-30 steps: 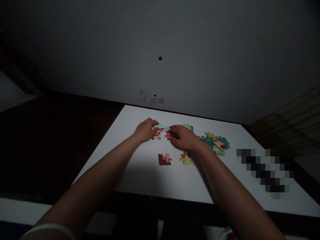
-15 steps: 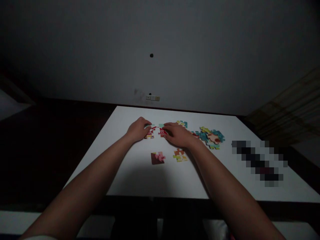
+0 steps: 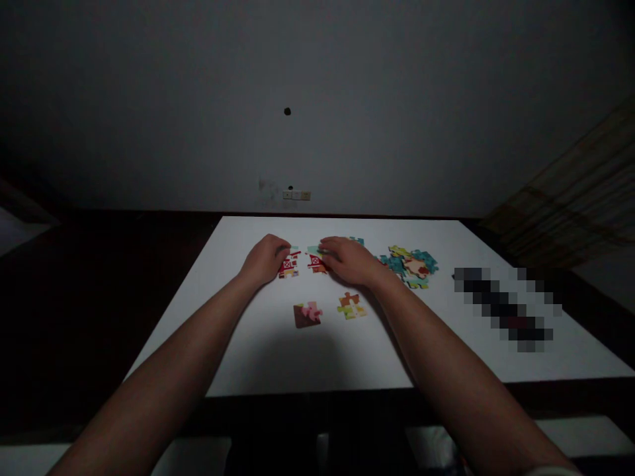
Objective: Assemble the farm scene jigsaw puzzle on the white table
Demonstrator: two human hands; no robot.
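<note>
My left hand (image 3: 265, 260) is closed, thumb and fingers gripping the left edge of a jigsaw puzzle piece (image 3: 288, 266) printed with red and white. My right hand (image 3: 350, 260) has its curled fingers and thumb on the right side of a second red puzzle piece (image 3: 314, 260), partly hiding it. Both pieces lie flat on the white table (image 3: 268, 360), side by side with a narrow gap between them. Nearer to me lie a brown and pink puzzle piece (image 3: 305, 316) and an orange and yellow-green one (image 3: 352, 307).
A heap of teal, yellow and cream puzzle pieces (image 3: 411, 264) lies to the right of my right hand. Another teal piece (image 3: 356, 240) shows behind that hand. A dark, pixelated object (image 3: 501, 307) is farther right. Behind the table stands a grey wall (image 3: 377, 132) with sockets (image 3: 296, 196).
The view has turned slightly, so everything sits a little farther left. Both hands stay at the same two red pieces, with the gap between the pieces looking slightly wider.
</note>
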